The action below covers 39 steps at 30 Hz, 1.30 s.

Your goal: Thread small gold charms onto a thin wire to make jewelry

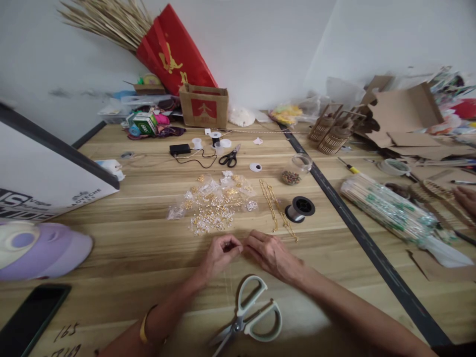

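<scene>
My left hand is closed in a pinch, its fingertips meeting those of my right hand. A faint clear thread hangs below the left fingers. The right fingers are pressed together over the table, hiding whatever they grip. Just beyond lies a spread of small clear and gold beads with little plastic bags. Gold chains lie to the right, beside a black spool of fine line. Nearer me, scissors with pale handles rest partly spread on the table.
Black scissors, a jar of dark beads and a black adapter sit farther back. Wrapped sticks lie right of a dark strip. Another person's hand shows at the right edge. A phone lies left.
</scene>
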{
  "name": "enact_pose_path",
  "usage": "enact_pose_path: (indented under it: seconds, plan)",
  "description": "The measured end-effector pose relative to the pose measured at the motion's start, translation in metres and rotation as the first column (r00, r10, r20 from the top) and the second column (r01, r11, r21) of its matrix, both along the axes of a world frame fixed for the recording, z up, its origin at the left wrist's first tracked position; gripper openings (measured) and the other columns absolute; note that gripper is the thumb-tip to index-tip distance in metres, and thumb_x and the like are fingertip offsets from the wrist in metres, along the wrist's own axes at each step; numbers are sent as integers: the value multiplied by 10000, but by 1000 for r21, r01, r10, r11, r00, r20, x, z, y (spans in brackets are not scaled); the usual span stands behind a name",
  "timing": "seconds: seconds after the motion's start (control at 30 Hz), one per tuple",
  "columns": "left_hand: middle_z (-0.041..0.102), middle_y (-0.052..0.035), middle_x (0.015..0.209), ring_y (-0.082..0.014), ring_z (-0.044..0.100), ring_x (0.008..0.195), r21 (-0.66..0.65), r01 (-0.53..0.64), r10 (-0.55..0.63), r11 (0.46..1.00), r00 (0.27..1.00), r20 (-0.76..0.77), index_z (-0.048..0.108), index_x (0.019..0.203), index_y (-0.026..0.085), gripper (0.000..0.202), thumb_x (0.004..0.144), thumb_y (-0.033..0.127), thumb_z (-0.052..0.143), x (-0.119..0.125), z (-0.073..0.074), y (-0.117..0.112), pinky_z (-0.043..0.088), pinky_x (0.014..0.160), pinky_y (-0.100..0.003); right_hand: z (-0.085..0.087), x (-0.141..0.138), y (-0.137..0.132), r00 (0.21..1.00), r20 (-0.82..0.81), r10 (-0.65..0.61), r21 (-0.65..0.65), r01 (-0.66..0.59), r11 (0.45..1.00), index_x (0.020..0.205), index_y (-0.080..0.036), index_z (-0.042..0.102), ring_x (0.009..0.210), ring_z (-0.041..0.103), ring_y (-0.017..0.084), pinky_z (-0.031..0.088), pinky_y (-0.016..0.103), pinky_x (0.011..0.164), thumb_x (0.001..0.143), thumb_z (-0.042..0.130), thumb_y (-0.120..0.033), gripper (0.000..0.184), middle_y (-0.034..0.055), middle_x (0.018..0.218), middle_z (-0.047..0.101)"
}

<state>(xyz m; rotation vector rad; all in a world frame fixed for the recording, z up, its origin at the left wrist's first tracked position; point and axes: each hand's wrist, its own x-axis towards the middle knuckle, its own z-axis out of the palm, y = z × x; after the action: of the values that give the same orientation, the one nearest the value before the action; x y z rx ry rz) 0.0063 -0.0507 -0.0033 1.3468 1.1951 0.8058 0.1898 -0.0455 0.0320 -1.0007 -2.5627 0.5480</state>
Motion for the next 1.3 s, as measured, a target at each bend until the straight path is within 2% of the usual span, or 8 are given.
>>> enact_pose_path:
  seconds: [0.47,0.83,1.3]
  plan:
    - [514,16,565,-93,428,529,-24,40,-38,999,996,77,596,641,136,190,708,308,640,-1,10,-1,329,512,-207,-6,-1,0,992,-126,6,21,-3,1000,812,-161,516,688,510,155,398,254,617,934,371,-126,192,48,762,531]
    - [500,23,576,-84,436,527,-53,75,-69,996,993,100,587,670,137,197,719,323,630,-4,9,0,340,497,-197,-5,1,2,986,-161,33,3,-33,999,836,-168,512,710,509,166,408,263,654,928,370,-125,175,59,774,541]
    - [473,39,550,-75,427,487,-85,88,-75,992,985,155,568,669,129,238,702,350,649,-5,8,1,350,464,-195,-5,2,3,986,-162,26,4,-26,1000,829,-163,515,672,489,159,388,260,626,925,359,-127,186,53,751,533]
